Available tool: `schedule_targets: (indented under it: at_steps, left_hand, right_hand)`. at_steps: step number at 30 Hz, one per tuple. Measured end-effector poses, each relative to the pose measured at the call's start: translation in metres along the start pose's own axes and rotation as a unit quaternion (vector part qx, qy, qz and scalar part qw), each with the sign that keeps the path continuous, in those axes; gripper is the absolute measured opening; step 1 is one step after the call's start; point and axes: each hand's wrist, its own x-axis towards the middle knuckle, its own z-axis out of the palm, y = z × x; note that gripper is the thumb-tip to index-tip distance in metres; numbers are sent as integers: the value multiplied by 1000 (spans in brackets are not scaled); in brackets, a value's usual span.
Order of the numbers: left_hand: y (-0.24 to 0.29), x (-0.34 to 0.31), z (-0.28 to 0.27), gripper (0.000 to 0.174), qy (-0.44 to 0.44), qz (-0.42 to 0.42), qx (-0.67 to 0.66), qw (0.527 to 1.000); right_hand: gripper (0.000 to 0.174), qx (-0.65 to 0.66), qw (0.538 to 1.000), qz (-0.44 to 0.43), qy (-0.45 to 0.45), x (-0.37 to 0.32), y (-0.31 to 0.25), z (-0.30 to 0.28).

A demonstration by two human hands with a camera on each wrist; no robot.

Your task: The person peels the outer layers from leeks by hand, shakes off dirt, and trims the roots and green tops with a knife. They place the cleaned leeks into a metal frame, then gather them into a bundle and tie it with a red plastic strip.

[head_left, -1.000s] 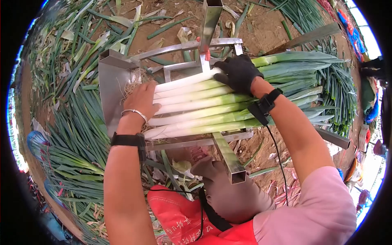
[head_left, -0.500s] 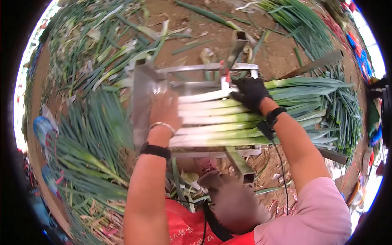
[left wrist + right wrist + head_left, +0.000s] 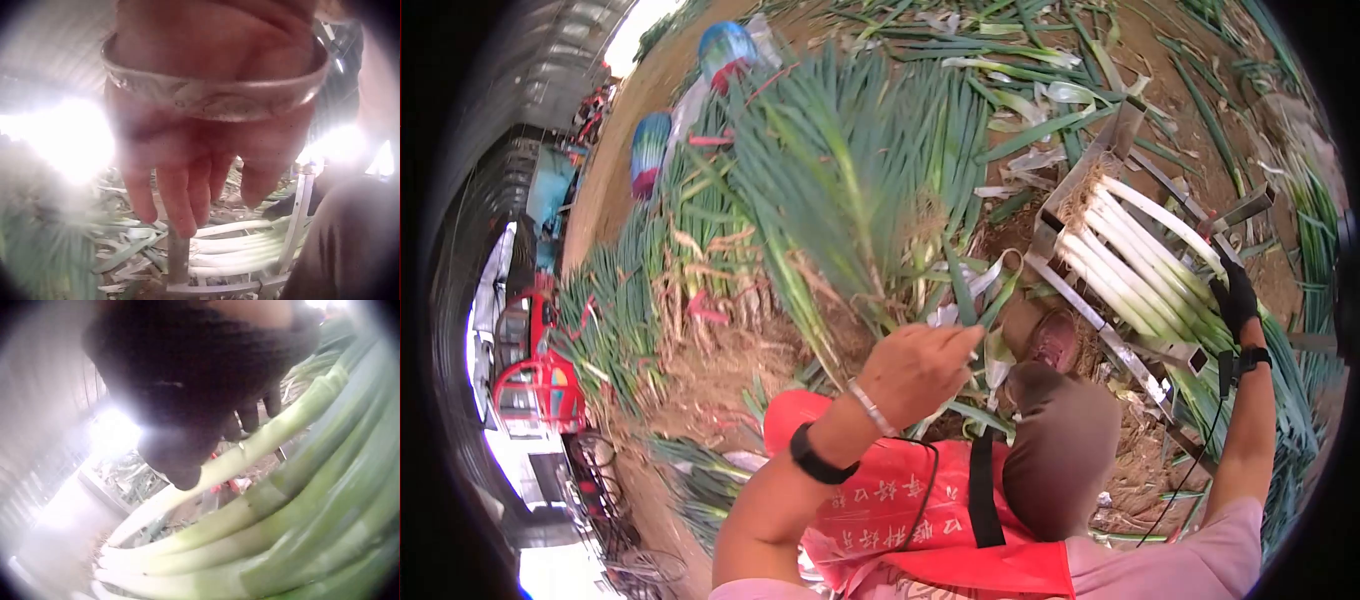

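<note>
Several trimmed leeks [image 3: 1125, 255] lie side by side in a metal rack [image 3: 1090, 310] on the right of the head view, white root ends toward its end plate [image 3: 1048, 225]. My right hand [image 3: 1236, 300], in a black glove, holds the outermost leek [image 3: 231, 464]. In the right wrist view its thumb lies over the stalk while the other fingers go down the far side. My bare left hand [image 3: 915, 375], with a bracelet [image 3: 215, 97] at the wrist, is raised in front of my body. Its fingers [image 3: 178, 200] are extended and hold nothing.
A large heap of untrimmed leeks [image 3: 850, 170] covers the ground beyond my left hand. Cut leaves [image 3: 1050, 95] litter the soil around the rack. My shoe [image 3: 1052, 338] and knee [image 3: 1060, 440] are close beside it. A red chair [image 3: 550, 385] stands at far left.
My left hand has left the leeks' white ends and moved left, off the rack. My right hand stays on the leeks. The head view has swung left, bringing the leek heap to the middle.
</note>
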Motion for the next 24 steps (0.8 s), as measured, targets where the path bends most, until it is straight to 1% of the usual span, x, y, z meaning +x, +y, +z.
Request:
schedule_targets:
  at_steps: [1,2,3,4,5,6,8,9,10,12,13,14,15,16,18,20,22,24]
  left_hand:
    - [3,-32,1,44,-29,-41,-3,999]
    - [8,-63,6,42,-64,-77,-11,995]
    - [12,-89,12,40,-96,-108,-16,989]
    - [17,-111,18,40,-88,-106,-25,990]
    - [22,-130,24,37,-173,-129,-26,976]
    - [26,-145,29,35,-256,-152,-26,954]
    - [33,-168,36,32,-218,-135,-29,966]
    - [36,-180,39,29,-192,-119,-28,974]
    - [36,-189,41,29,-186,-118,-35,975]
    - [32,-202,44,26,-112,-81,-32,990]
    - [31,-208,42,26,-105,-75,-37,991]
    - [30,-212,36,27,-67,-78,-63,993]
    - [28,-213,29,27,-29,-79,-89,992]
    - [24,-214,19,27,-23,-71,-90,993]
    - [14,-218,-5,28,34,-119,-120,985]
    - [-13,-224,-22,31,51,-143,-137,979]
    - [-54,-237,-38,29,103,-234,-182,949]
    - [-111,-251,-51,31,151,-323,-297,886]
  right_hand:
    - [42,5,1000,-29,-3,-10,12,-2]
    - [42,-3,999,-36,-12,-17,8,-16]
    - [40,106,987,68,-105,-16,2,-34]
    - [38,209,944,173,-188,-16,-8,-58]
    - [35,281,912,242,-172,-18,-62,-99]
    - [35,273,918,236,-167,-15,-88,-126]
    - [36,373,902,160,-145,-11,-133,-170]
    - [37,389,909,98,-112,-10,-186,-200]
    - [38,402,912,36,-79,-7,-243,-229]
    - [40,429,899,-58,-63,7,-312,-260]
    - [40,412,906,-88,-53,17,-342,-268]
    - [40,393,911,-116,-42,28,-370,-274]
    - [40,364,912,-178,-59,41,-401,-278]
    - [39,335,908,-241,-76,54,-431,-278]
    - [38,410,888,-180,-100,77,-481,-251]
    - [38,530,823,-115,-170,108,-512,-203]
    - [37,600,767,-14,-229,137,-530,-127]
    - [37,567,772,56,-283,148,-563,-58]
